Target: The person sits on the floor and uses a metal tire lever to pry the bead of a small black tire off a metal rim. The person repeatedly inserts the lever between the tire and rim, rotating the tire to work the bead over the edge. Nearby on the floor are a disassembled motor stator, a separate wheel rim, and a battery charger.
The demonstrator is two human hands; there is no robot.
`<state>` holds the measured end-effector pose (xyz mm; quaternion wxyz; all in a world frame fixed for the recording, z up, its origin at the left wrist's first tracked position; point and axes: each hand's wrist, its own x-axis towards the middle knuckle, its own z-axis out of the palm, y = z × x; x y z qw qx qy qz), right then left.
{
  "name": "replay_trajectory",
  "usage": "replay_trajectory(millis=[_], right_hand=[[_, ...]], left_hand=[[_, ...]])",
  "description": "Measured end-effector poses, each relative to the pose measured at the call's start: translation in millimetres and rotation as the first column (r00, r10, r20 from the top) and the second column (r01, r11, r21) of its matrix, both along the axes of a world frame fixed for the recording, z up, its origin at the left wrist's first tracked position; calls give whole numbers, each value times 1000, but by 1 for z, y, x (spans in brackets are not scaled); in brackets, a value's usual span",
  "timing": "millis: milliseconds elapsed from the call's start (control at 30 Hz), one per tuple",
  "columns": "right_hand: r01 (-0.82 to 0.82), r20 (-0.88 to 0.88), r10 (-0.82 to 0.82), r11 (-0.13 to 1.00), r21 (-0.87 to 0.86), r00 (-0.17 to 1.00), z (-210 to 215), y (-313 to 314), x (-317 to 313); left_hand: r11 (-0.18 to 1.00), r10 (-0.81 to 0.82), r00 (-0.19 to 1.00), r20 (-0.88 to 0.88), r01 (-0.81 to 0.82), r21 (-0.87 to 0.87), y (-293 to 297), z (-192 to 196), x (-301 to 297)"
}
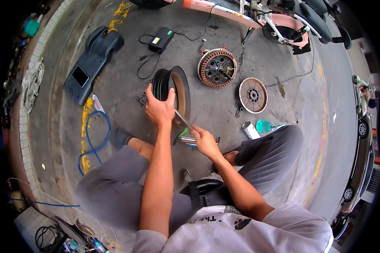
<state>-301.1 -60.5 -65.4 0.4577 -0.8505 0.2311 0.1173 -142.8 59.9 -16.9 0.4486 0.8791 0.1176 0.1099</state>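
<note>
My left hand grips the top of a black wheel rim that stands upright on the concrete. My right hand holds a thin metal tool whose tip reaches the rim's inner edge. Several other tools, one with a green handle, lie on the ground just under my right hand. I squat with both knees in grey trousers spread wide.
A copper-wound motor stator and a round cover plate lie beyond the rim. A black charger box, a dark plastic panel, a blue hose, a white can and a scooter surround me.
</note>
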Motion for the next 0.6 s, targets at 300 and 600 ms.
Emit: replay_trajectory(millis=[300,600], right_hand=[[3,-39,-7,995,-101,999,-17,-10,40],[-36,-122,8,974,-224,992,-10,-3,41]], left_hand=[[999,-31,999,-35,32,15,-9,3,-2],[998,-58,998,-40,59,30,-12,8,-4]])
